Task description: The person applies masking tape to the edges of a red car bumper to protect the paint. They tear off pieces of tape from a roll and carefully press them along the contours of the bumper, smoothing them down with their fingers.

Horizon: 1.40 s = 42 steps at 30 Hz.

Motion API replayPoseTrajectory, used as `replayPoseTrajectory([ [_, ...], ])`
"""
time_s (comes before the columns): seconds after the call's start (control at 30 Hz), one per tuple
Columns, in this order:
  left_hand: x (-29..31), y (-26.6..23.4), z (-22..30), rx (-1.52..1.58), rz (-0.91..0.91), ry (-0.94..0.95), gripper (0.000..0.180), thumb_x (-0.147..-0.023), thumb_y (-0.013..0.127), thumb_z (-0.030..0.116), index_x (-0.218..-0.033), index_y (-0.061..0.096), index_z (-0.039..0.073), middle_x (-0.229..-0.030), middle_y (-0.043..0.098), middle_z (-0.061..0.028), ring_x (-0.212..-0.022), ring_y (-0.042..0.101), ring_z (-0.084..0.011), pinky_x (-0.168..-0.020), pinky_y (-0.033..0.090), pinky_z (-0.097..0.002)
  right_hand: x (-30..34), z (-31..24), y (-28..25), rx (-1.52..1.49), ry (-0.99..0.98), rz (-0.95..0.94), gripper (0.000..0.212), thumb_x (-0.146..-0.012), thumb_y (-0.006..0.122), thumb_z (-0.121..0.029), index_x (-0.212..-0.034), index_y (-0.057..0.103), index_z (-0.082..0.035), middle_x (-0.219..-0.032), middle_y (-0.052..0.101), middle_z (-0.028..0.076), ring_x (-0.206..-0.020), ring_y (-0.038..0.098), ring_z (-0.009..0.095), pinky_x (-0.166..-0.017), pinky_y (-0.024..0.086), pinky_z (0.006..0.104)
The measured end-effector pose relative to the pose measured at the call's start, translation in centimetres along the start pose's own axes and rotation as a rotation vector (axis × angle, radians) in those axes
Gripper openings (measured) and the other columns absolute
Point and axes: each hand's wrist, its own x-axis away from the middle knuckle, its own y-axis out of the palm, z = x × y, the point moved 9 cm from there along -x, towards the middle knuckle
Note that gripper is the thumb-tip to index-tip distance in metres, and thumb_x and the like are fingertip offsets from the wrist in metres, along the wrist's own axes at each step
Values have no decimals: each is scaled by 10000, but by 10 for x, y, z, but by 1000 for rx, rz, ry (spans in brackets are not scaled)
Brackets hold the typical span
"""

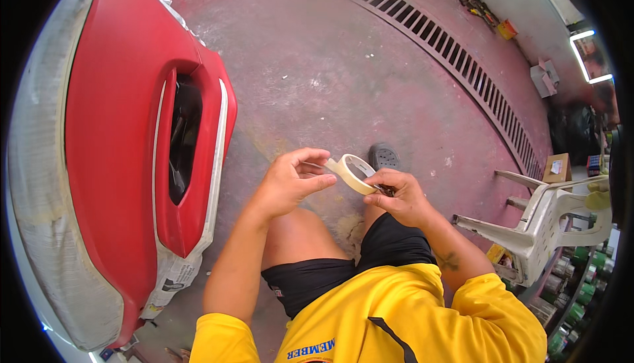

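A roll of cream masking tape (351,172) hangs between my two hands above my knees. My right hand (398,197) grips the roll's lower right rim. My left hand (290,179) pinches the tape's loose end at the roll's left side, fingers curled. Both hands are over the reddish concrete floor (330,66). A red car bumper (125,145) with a dark opening stands close on my left, its edges lined with masking tape and newspaper (173,276).
A dark shoe (384,157) shows just beyond the roll. A long floor drain grate (462,59) curves across the far floor. A white plastic chair (548,221) stands at my right, with several cans (574,277) and a cardboard box (557,167) behind it.
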Motion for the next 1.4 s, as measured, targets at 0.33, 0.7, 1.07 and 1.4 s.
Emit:
replayPoseTrajectory([
  [0.33, -44, 27, -9, -61, 251, -191, 117, -967, 815, 87, -958, 718, 22, -909, 757, -45, -817, 678, -82, -752, 538, -249, -58, 31, -71, 237, -68, 92, 334, -968, 762, -381, -933, 761, -49, -723, 678, 115, -700, 649, 273, -649, 503, 403],
  [0.7, -77, 31, -30, 96, 672, -332, 91, -1003, 760, 64, -975, 688, 16, -895, 749, -74, -791, 691, -113, -746, 553, -259, -158, 61, -91, 380, -312, 183, 442, -901, 796, -456, -659, 674, -108, -634, 625, 43, -636, 581, 275, -564, 460, 454],
  [1.07, -111, -7, -4, -357, 1126, -24, 93, -996, 763, 36, -1016, 692, -21, -970, 762, -88, -916, 712, -120, -840, 559, -263, -281, 194, -176, 508, -230, 676, 294, -831, 854, -432, -768, 723, -176, -777, 664, -16, -790, 623, 212, -616, 504, 387],
  [1.4, -149, 7, -140, -430, 1042, -266, 483, -1048, 684, 67, -1488, 532, -60, -1304, 708, -142, -1137, 724, -198, -945, 559, -298, -325, 271, -152, 832, -530, 545, 380, -845, 809, -351, -1210, 759, -257, -1272, 657, -3, -1082, 641, 189, -815, 555, 362],
])
